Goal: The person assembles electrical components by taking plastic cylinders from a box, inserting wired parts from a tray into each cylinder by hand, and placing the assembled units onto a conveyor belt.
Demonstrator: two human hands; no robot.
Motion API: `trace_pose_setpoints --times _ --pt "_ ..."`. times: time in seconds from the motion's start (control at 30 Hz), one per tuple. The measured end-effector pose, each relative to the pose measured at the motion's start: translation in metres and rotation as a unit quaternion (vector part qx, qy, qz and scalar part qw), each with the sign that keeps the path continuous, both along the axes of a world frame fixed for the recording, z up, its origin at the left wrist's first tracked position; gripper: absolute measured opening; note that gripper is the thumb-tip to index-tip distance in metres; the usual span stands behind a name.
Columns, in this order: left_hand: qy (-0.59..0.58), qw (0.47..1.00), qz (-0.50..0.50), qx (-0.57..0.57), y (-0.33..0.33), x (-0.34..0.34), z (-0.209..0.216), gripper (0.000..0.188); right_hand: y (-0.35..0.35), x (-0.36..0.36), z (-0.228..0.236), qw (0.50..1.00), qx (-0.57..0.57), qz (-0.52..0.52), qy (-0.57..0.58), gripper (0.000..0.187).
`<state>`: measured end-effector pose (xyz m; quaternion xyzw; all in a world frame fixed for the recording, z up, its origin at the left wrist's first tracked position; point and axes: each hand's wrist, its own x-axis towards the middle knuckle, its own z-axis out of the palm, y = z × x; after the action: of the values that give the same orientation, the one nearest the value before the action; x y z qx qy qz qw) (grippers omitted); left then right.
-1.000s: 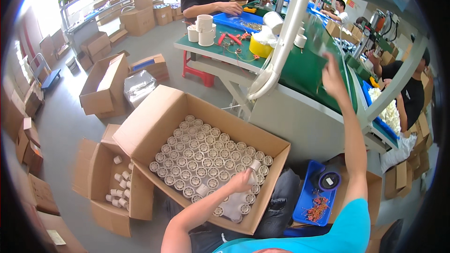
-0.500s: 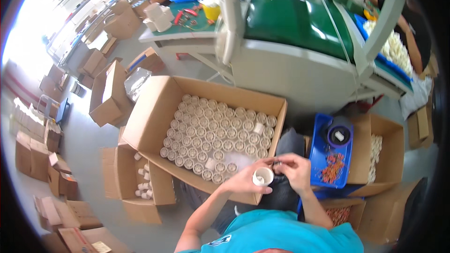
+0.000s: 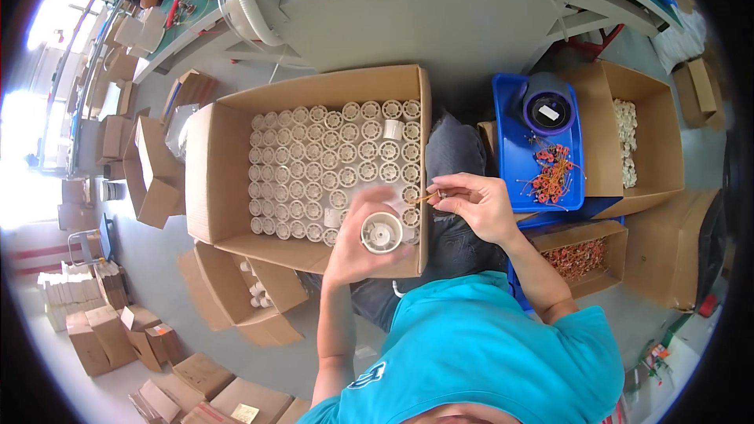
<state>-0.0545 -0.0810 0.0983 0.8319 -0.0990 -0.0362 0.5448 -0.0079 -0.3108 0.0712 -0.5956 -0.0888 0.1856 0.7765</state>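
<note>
My left hand (image 3: 351,245) is wrapped round a white plastic cup-shaped housing (image 3: 382,233), its open mouth facing up and a round moulded part visible inside. To its right, my right hand (image 3: 481,206) pinches a small part with thin orange wires (image 3: 425,198) between thumb and fingers; its body is mostly hidden by the fingertips. Both hands are over the near right corner of a large cardboard box (image 3: 206,177). Inside that box stand rows of similar white housings (image 3: 313,149), mostly open end up, with a couple lying differently on top.
Right of my leg, a blue tray (image 3: 512,159) holds orange-wired parts (image 3: 554,173) and a dark purple round container (image 3: 548,110). Boxes beside it hold small white pieces (image 3: 626,141) and red-orange parts (image 3: 575,262). A grey machine frame (image 3: 408,23) blocks the far side.
The view has tilted down and shifted. My hands have drawn apart, the left holding the housing farther from the right. The orange wires in my right hand now show.
</note>
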Motion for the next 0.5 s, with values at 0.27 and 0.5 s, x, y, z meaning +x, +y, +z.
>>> trace_pose_setpoints --times 0.27,0.5 --pt "-0.072 0.974 0.217 0.004 0.001 -0.017 -0.042 0.063 0.001 0.027 0.006 0.995 -0.008 -0.025 -0.099 0.021" --pt "-0.119 0.968 0.218 -0.019 0.001 -0.004 -0.020 0.058 0.020 0.018 0.064 0.956 -0.049 -0.003 -0.289 0.023"
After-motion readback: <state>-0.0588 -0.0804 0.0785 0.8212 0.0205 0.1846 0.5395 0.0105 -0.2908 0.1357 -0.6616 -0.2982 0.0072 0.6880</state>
